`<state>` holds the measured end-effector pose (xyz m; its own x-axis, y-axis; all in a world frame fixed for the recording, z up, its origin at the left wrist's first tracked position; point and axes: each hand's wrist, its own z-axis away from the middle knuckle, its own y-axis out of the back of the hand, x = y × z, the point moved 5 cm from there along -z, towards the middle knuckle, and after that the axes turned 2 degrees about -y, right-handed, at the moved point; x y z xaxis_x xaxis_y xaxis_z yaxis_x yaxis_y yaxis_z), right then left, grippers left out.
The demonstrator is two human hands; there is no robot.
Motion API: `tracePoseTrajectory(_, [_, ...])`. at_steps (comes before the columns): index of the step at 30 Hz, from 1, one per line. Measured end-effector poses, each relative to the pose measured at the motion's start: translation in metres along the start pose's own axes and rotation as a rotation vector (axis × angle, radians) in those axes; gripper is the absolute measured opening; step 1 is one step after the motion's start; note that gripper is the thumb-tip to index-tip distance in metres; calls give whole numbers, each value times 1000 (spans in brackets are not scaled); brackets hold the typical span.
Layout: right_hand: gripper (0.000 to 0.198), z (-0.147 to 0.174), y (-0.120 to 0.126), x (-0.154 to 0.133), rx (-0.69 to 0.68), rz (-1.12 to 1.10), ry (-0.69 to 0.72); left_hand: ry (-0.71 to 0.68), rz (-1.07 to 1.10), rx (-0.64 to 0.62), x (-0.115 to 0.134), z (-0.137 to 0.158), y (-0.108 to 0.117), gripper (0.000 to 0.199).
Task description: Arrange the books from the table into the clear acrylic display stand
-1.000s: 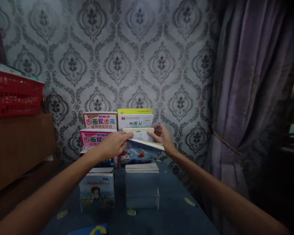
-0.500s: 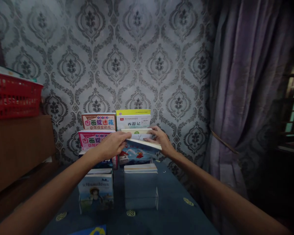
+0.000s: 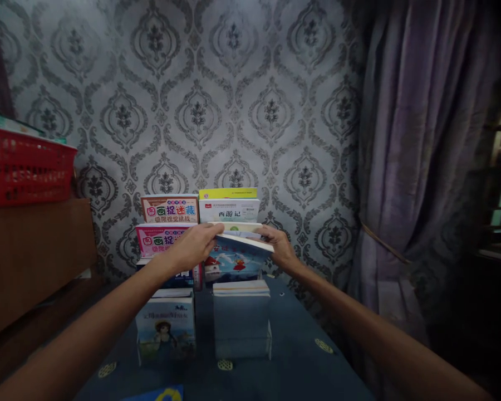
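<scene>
Both hands are on a blue picture-covered book (image 3: 239, 260) in the right-hand row, its top edge slanting down to the right. My left hand (image 3: 200, 240) pinches its upper left corner. At its upper right corner is my right hand (image 3: 279, 245), closed, the fingers partly behind the book. Right behind it stands a pale book with a green mark (image 3: 236, 227), then a white book (image 3: 229, 210) and a yellow-topped book (image 3: 227, 193). To the left are a pink book (image 3: 158, 236), partly covered by my left hand, and a brown-topped book (image 3: 169, 208).
In front stand a light-blue book with a figure in a hat (image 3: 166, 328) and a plain dark-backed stack (image 3: 242, 323) in a clear holder. A blue and yellow item (image 3: 158, 394) lies at the near edge. At left, a red basket (image 3: 29, 167) sits on a brown box (image 3: 37, 262).
The blue book's cover has come more upright, so more of its picture and title shows. My right hand's fingers have drawn in closer to its corner. The view has shifted slightly.
</scene>
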<state>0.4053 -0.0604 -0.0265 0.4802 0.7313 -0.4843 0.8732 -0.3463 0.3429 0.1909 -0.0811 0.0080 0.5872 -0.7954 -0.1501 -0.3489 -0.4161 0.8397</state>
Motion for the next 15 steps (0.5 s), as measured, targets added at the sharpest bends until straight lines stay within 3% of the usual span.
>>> tracePoseTrajectory(10, [27, 2, -2, 15, 19, -150, -127, 7, -177, -47, 4, -9, 1, 14])
tracePoseTrajectory(15, [52, 4, 0, 23, 153, -305, -229, -82, -385, -55, 12, -19, 3, 23])
